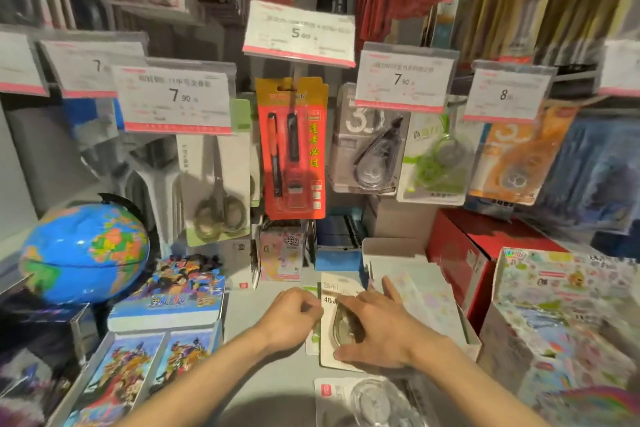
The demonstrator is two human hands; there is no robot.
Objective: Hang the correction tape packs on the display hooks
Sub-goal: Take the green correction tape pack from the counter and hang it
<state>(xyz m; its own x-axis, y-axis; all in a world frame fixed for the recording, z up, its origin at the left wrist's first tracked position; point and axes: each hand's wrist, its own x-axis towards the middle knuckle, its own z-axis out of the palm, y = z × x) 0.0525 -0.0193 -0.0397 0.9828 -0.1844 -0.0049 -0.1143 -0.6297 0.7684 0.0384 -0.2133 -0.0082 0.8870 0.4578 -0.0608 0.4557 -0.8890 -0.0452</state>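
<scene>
Head view, lower centre: my left hand (294, 317) pinches the beige correction tape pack (337, 291) edge on the worktop (270, 388); my right hand (377, 329) presses it, fingers spread.

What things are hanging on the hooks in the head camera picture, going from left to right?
Scissors pack → red pen pack → grey correction tape pack → green correction tape pack → orange correction tape pack.
</scene>
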